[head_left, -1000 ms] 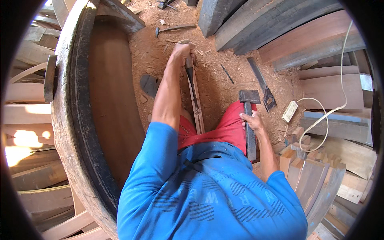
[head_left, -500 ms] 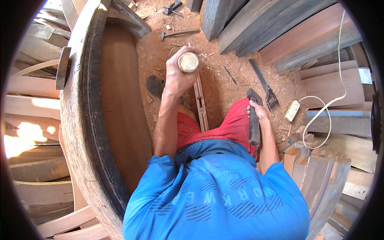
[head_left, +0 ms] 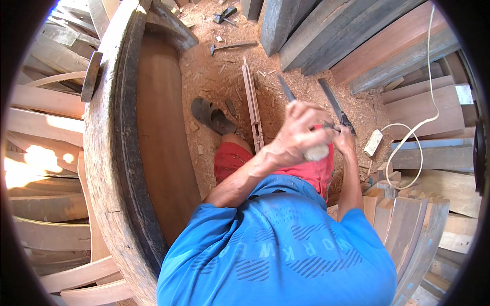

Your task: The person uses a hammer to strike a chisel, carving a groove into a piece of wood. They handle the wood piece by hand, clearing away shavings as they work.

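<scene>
A dark-bladed chisel with a round, pale handle (head_left: 317,152) was above your red cloth shorts (head_left: 230,163), your left hand (head_left: 303,127) clenched around it. Your right hand (head_left: 347,140) was just beside, its grip too obscured to tell. A long, slotted, reddish-brown wooden strip (head_left: 250,99) extended between the shorts' legs.

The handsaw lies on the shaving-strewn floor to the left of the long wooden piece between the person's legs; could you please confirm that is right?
Not quite: the head view shows the handsaw to the right of the long wooden piece, on the shaving-strewn floor.
</scene>
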Demonstrator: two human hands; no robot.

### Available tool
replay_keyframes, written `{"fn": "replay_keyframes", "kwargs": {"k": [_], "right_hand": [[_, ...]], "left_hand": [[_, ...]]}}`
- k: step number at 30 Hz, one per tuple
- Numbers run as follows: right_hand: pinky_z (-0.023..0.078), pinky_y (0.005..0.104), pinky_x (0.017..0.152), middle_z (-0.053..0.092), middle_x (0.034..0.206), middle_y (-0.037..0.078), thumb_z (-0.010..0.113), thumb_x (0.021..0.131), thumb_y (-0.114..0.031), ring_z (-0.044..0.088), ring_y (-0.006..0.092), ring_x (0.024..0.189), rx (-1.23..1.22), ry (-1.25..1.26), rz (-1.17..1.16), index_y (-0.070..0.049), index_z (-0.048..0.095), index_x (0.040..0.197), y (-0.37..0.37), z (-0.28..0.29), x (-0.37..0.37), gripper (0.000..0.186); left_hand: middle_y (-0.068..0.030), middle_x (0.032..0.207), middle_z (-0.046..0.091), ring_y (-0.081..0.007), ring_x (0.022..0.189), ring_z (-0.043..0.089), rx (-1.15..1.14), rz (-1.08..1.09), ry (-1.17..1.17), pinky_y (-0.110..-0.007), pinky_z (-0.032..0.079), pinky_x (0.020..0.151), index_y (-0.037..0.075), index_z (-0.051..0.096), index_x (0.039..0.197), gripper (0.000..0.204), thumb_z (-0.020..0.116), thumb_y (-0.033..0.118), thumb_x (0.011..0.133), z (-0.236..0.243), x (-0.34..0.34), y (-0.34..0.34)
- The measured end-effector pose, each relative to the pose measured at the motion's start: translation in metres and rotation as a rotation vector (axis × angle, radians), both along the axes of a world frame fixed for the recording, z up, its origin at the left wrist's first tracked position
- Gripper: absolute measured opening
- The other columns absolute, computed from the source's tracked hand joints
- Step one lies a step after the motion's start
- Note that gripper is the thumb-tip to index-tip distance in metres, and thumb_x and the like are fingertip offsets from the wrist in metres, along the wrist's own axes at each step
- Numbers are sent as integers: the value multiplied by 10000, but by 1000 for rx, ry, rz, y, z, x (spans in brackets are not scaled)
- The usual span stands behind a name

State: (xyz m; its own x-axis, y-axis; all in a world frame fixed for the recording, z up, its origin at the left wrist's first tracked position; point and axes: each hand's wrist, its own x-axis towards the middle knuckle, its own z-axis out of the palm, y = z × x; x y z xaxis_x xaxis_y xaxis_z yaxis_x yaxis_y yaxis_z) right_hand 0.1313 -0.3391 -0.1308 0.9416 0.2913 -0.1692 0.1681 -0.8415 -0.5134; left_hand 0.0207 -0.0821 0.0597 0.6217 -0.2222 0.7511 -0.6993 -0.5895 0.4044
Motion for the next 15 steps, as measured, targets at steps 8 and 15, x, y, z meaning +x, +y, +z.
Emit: {"fn": "replay_keyframes", "kwargs": {"k": [8, 15], "right_hand": [[559, 259, 686, 674, 1031, 108, 588, 1045, -385, 665, 166, 791, 1171, 1058, -298, 21, 541, 1342, 76, 120, -76, 505], [512, 215, 570, 622, 891, 25, 636, 1018, -247, 620, 75, 650, 1263, 768, -107, 10, 445, 1439, 91, 102, -60, 529]], "left_hand": [[-174, 1299, 527, -358, 1297, 445, 132, -371, 168, -501, 329, 1012, 188, 699, 1131, 344, 677, 340, 823, -55, -35, -52], [-224, 1439, 446, -425, 1251, 462, 164, 431, 433, -549, 365, 1030, 201, 529, 1420, 727, 818, 221, 754, -101, -51, 37]]}}
